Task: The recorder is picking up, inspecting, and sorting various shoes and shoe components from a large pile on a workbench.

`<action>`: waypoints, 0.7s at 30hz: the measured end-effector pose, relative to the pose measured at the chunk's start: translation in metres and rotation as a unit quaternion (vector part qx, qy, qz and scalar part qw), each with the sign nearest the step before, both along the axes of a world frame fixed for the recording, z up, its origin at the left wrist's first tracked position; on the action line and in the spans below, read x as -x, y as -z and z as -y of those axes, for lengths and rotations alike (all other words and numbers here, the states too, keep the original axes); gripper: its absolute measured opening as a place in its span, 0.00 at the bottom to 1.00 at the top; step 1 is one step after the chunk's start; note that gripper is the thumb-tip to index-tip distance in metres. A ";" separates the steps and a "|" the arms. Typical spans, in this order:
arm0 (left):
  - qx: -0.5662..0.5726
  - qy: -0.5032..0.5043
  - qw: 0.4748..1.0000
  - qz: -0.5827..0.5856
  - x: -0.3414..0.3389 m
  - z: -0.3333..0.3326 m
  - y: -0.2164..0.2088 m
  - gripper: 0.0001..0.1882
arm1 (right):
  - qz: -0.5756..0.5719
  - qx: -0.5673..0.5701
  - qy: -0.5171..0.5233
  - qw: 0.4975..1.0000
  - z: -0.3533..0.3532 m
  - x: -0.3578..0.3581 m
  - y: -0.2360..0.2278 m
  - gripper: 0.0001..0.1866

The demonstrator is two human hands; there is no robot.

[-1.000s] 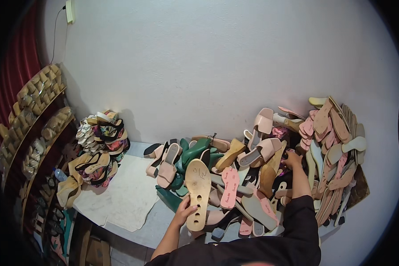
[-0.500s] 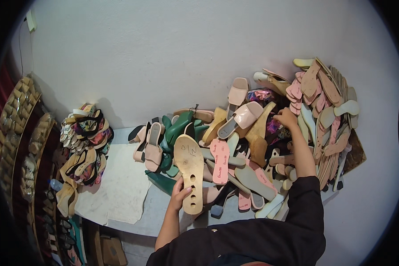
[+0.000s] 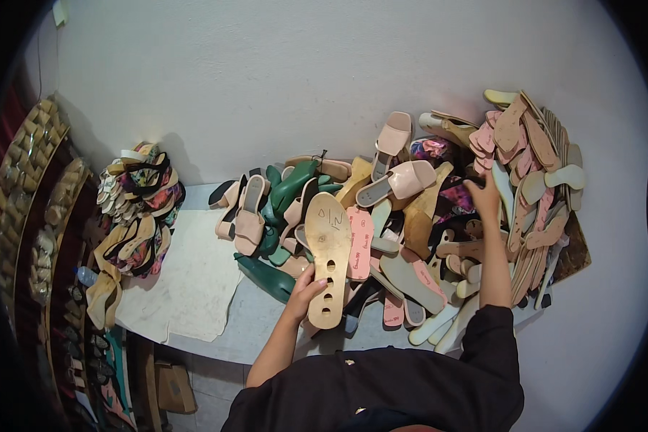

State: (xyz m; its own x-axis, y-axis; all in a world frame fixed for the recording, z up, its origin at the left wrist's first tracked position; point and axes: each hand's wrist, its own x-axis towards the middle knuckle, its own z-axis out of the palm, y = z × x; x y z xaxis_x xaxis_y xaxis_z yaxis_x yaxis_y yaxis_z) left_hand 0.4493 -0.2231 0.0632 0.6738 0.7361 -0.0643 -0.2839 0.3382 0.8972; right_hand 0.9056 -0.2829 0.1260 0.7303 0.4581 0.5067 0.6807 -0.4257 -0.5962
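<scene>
My left hand (image 3: 307,294) grips a tan shoe sole (image 3: 329,237) by its narrow end, where a row of round holes runs down it; handwritten marks show on its wide end. The sole is held up over the heap, its wide end pointing away from me. On the right, my right hand (image 3: 484,196) reaches into the pile with thumb and fingers apart, beside a dark floral fabric piece (image 3: 456,201). Whether it touches that piece I cannot tell. A tan wedge sole (image 3: 425,216) leans just left of it. Glossy pink slide sandals (image 3: 410,178) lie nearby.
Green shoe lasts (image 3: 293,189) and pink sandals fill the table's middle. Flat soles and pink insoles (image 3: 507,137) are heaped at the right against the wall. Floral sandals (image 3: 147,201) stack beside a white sheet (image 3: 194,288) at left. Racks of footwear (image 3: 32,165) stand farther left.
My right hand has drawn slightly back to the right from the floral piece, and its fingers have spread. My left hand has shifted the sole a little rightward and away from me.
</scene>
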 end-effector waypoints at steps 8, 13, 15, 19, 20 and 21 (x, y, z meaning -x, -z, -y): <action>0.059 0.012 0.998 0.030 -0.024 0.011 -0.001 0.24 | -0.484 -0.382 -0.178 0.767 0.107 0.060 -0.033 0.23; 0.051 0.053 0.997 0.024 -0.030 0.015 -0.002 0.24 | -0.616 -0.447 -0.214 0.613 0.094 0.164 0.020 0.25; 0.046 0.055 0.997 0.026 -0.028 0.017 -0.001 0.25 | -0.503 -0.422 -0.238 0.716 0.100 0.188 0.042 0.22; 0.050 0.051 0.997 -0.024 -0.023 0.021 0.013 0.26 | -0.199 -0.335 -0.225 0.893 0.106 0.252 0.051 0.30; 0.037 0.050 0.996 -0.063 -0.024 0.023 0.013 0.25 | -0.112 -0.326 -0.247 0.905 0.104 0.260 0.050 0.31; 0.003 0.051 0.995 -0.083 -0.025 0.025 0.015 0.25 | -0.042 -0.310 -0.259 0.914 0.102 0.267 0.053 0.31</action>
